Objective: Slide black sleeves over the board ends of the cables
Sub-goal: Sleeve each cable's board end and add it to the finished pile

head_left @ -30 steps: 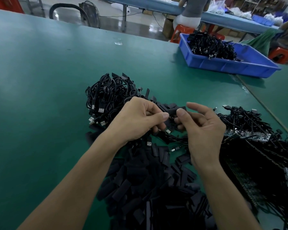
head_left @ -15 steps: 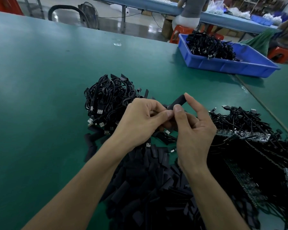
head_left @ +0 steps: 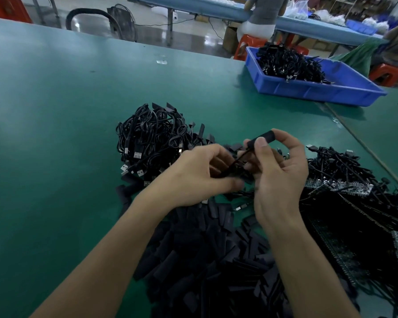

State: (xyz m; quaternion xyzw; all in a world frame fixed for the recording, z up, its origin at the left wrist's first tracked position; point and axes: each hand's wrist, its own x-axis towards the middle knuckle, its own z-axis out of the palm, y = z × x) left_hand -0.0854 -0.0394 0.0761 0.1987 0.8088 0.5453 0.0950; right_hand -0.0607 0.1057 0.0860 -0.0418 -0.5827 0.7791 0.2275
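Right hand pinches the sleeve between thumb and forefinger, raised above the table. Left hand grips the cable just below it (fingers blurred). Risk: a skewed pull may snag the board end inside the sleeve or draw it out. No legible writing.

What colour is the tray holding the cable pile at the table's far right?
Blue: the tray shows clearly in the head view.
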